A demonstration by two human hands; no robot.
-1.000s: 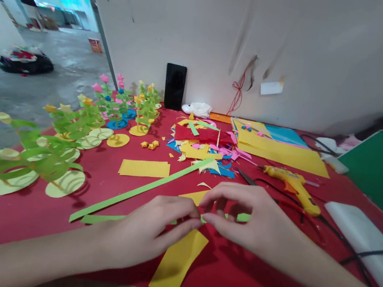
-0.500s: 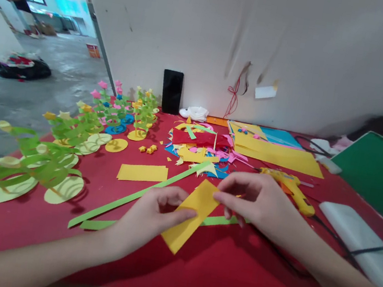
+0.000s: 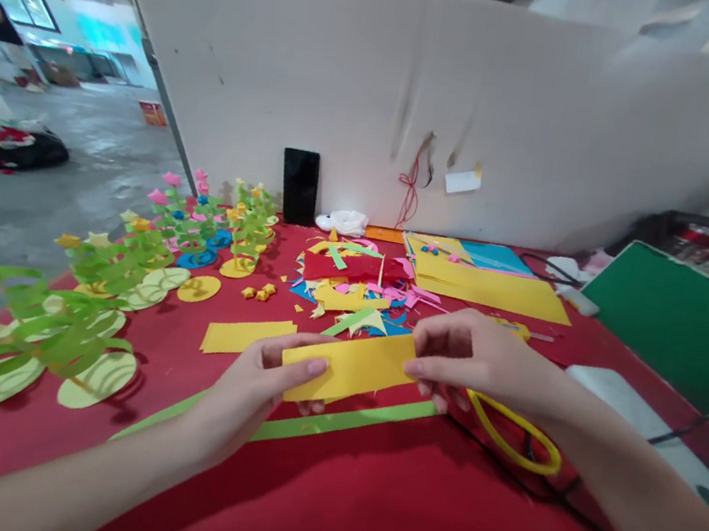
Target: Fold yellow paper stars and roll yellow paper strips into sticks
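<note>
Between my two hands a strip of yellow paper (image 3: 356, 363) is held above the table, its long side nearly level. My left hand (image 3: 269, 378) pinches the left end, thumb on top. At the other end, my right hand (image 3: 467, 360) grips the corner between thumb and fingers. A yellow loop (image 3: 548, 462), like a scissor handle, shows below my right hand; whether that hand holds it I cannot tell. Green paper strips (image 3: 336, 424) lie under the hands. More yellow paper pieces (image 3: 242, 337) rest behind my left hand.
Paper plants (image 3: 106, 307) on round bases line the left side. Colourful paper scraps (image 3: 357, 288) are heaped mid-table. A glue gun (image 3: 512, 328) is partly hidden behind my right hand. Yellow sheets (image 3: 492, 289), a phone (image 3: 300, 187) and a green board (image 3: 681, 326) stand or lie around.
The yellow paper has turned from a steep slant to nearly level, both hands still on it. A yellow loop now shows below my right hand. The view has tilted up and shifted right.
</note>
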